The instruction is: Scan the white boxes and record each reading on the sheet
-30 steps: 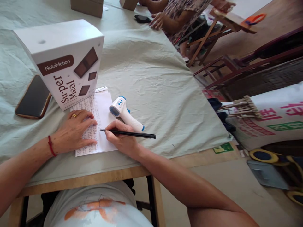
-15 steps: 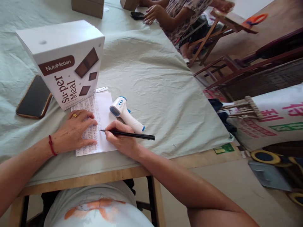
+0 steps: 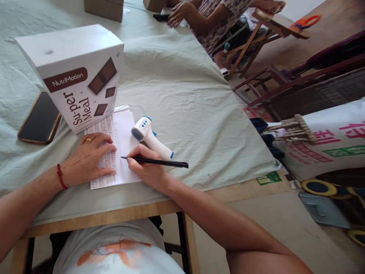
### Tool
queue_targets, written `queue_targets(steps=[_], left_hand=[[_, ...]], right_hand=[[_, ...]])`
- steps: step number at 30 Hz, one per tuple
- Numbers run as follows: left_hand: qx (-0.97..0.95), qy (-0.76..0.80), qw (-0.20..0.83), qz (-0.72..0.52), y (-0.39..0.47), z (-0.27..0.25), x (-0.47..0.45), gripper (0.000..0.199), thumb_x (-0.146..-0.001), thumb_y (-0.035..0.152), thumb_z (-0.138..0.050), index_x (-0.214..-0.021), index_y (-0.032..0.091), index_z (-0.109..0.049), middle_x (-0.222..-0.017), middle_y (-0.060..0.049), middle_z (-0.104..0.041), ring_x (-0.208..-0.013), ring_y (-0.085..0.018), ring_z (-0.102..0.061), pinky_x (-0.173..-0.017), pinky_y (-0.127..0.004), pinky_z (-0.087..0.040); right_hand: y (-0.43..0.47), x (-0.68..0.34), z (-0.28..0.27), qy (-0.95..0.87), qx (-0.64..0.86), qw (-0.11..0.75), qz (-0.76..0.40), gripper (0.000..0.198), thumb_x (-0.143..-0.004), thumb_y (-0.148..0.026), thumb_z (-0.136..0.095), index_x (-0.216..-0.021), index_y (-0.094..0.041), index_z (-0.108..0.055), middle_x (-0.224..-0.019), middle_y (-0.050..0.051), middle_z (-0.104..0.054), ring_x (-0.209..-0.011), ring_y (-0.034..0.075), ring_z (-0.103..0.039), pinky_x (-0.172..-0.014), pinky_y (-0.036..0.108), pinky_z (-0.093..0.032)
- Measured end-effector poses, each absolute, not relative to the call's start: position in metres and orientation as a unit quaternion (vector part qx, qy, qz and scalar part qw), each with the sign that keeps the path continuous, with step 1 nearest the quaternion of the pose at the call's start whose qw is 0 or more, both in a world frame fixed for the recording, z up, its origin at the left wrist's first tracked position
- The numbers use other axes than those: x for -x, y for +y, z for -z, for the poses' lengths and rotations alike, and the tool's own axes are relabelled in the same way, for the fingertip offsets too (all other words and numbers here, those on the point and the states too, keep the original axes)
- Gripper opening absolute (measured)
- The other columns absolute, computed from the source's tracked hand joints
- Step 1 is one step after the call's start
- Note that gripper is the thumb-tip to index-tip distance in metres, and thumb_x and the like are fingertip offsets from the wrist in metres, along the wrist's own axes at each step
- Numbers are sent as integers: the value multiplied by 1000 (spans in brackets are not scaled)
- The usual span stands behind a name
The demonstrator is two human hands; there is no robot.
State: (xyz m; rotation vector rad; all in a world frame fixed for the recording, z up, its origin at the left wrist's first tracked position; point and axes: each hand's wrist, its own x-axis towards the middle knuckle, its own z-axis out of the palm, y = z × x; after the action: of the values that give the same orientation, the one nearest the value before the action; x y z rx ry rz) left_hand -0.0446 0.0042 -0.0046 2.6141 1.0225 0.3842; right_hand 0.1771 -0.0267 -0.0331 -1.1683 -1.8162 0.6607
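Observation:
My right hand [image 3: 148, 165] grips a black pen [image 3: 168, 163], its tip against a white sheet of paper [image 3: 127, 133]. Rows of small handwriting cover the left part of that sheet; its right part is blank. With fingers spread, my left hand [image 3: 88, 160] lies flat over the written rows and hides some of them. A white and blue infrared thermometer [image 3: 151, 139] rests just beyond my right hand. Behind the paper stands a white NutriMotion box [image 3: 82, 83], close to my left fingers.
A dark phone [image 3: 40, 118] lies left of the box. Cardboard boxes [image 3: 104, 8] stand at the far edge of the cloth-covered table [image 3: 176, 99]. Another person's hand [image 3: 179, 13] is by a dark object at the back. Chairs and a printed sack [image 3: 336, 137] are on the right.
The view has shifted slightly. My pen leans a little differently, its tip at nearly the same spot on the paper. The other person's hand has moved slightly left.

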Motion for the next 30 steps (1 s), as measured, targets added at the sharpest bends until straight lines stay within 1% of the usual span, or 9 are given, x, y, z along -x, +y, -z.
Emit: queue_targets(steps=[3, 8, 11, 18, 23, 27, 30], left_hand=[[-910, 361, 155, -132, 4, 5, 45, 47, -80, 49, -76, -114, 20, -61, -125, -11, -59, -118, -31, -56, -105, -50, -40], [-912, 356, 155, -135, 4, 6, 45, 48, -80, 48, -77, -114, 19, -61, -125, -12, -59, -118, -32, -56, -104, -50, -40], [-912, 356, 153, -136, 5, 6, 45, 49, -80, 51, -76, -114, 19, -61, -125, -12, -60, -118, -32, -56, -104, -50, -40], [-908, 363, 162, -134, 6, 6, 44, 49, -79, 53, -75, -113, 20, -62, -125, -12, -60, -117, -33, -57, -104, -51, -40], [-907, 363, 165, -136, 5, 6, 44, 48, -80, 53, -74, -114, 21, -62, -126, -11, -60, -118, -33, -57, -105, -50, -40], [-908, 362, 164, -136, 6, 6, 45, 49, -80, 53, -74, -114, 20, -62, -126, -11, -61, -119, -33, -57, -105, -51, -40], [-907, 360, 166, -143, 6, 8, 46, 48, -79, 53, -75, -113, 21, -62, -125, -10, -61, -118, -34, -57, -105, -52, -41]], right_hand=[[-27, -177, 33, -726, 468, 431, -262, 12, -77, -15, -57, -69, -24, -56, -59, -3, -55, -51, 13, -50, -48, 28, -44], [-26, -175, 31, -718, 462, 439, -282, 12, -75, -14, -56, -68, -24, -55, -58, -4, -55, -49, 12, -48, -46, 26, -42], [-25, -176, 29, -705, 475, 437, -295, 11, -73, -17, -56, -65, -23, -54, -55, -4, -54, -47, 11, -47, -44, 25, -40], [-24, -177, 28, -684, 506, 418, -319, 11, -73, -22, -57, -63, -23, -54, -57, -3, -53, -50, 12, -47, -48, 27, -42], [-25, -176, 28, -689, 499, 421, -316, 10, -73, -19, -55, -64, -23, -54, -58, -3, -53, -51, 11, -47, -49, 27, -42], [-26, -177, 29, -692, 506, 404, -319, 11, -73, -17, -57, -65, -23, -54, -58, -3, -52, -51, 12, -46, -50, 28, -42], [-25, -178, 30, -704, 496, 414, -296, 12, -74, -15, -56, -65, -23, -53, -58, -3, -52, -51, 12, -47, -50, 27, -43]])
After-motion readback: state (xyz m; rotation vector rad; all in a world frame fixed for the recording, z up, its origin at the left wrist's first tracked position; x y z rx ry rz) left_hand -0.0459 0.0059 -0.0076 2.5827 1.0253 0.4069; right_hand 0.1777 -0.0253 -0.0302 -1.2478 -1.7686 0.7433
